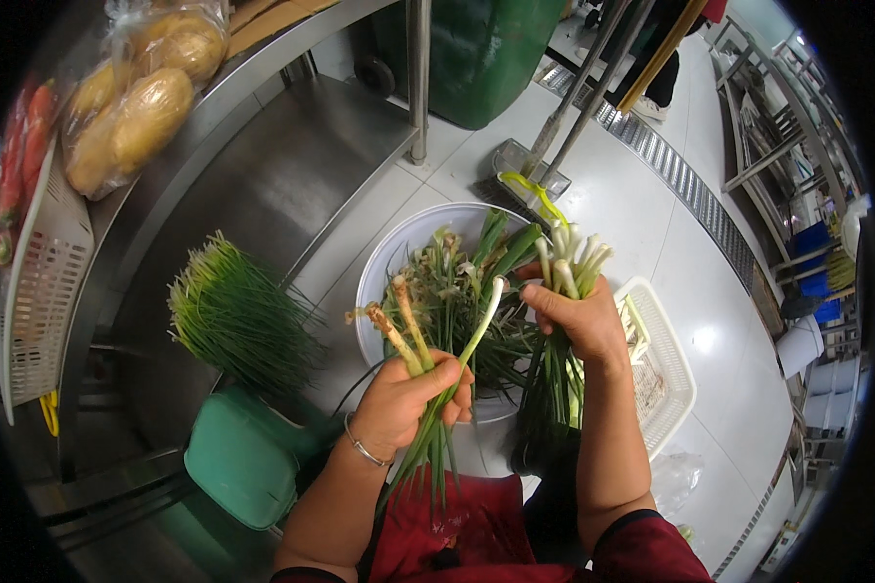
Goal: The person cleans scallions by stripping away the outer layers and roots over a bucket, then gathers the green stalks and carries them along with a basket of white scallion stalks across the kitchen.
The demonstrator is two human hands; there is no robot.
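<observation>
My left hand [415, 397], with a bracelet on its wrist, grips a few green onions [401, 331]; two have brownish, dirty root ends and one has a clean white end. My right hand [580, 313] holds a thick bunch of green onions [572, 255], white ends up, green leaves hanging down. Between and beyond the hands stands a round white tub [379, 255] filled with green onion leaves and peelings [445, 284]. A white plastic basket [674, 364] with some pale stalks lies right of my right forearm, which partly hides it.
A large bundle of thin green chives [240, 321] lies at the left by a steel shelf [277, 167]. Nearby are a green plastic stool [240, 459], bagged potatoes [131, 131], a basket [51, 306] and red peppers [25, 160]. Behind are a green bin [474, 58], a dustpan [518, 164] and a person's leg [660, 80].
</observation>
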